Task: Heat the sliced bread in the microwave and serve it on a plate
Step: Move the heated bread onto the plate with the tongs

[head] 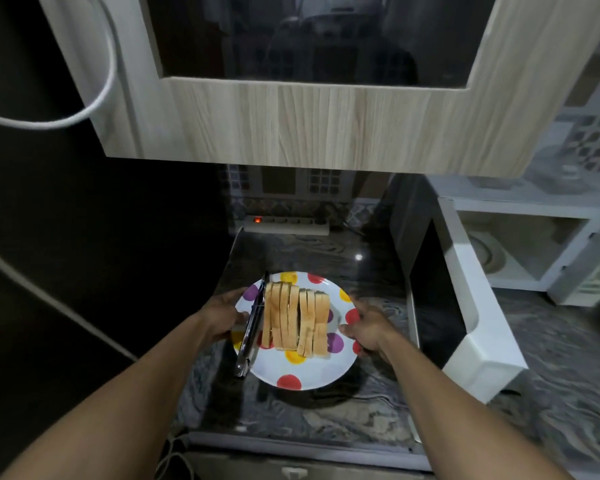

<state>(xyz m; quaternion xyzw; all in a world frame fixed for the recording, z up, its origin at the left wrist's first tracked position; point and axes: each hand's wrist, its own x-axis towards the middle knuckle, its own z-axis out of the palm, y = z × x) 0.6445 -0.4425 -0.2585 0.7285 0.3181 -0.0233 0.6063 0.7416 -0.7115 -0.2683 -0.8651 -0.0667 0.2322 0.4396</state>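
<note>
A white cable loops down at the far left against a dark wall. The left grip holds the left rim of a white plate with coloured dots, the thumb lying on top of the rim and the fingers curled underneath it. Just beside that thumb, metal tongs lie along the left side of the plate, their handle end sticking out over the near rim and their tips pointing away. Touching the tongs on their right is the sliced bread, a row of toasted slices standing on edge side by side across the middle of the plate. The right grip holds the right rim, thumb on top and fingers curled round the edge.

The plate is over a dark marbled desk; a shadow shows under its near edge, and I cannot tell whether it touches the surface. At the back of the desk a power strip lies against the tiled wall with a red light glowing. A pale wood-grain cabinet with a dark glass panel hangs overhead. To the right, the microwave door stands swung open toward the camera, near the right grip, and the white microwave shows its lit cavity behind it.
</note>
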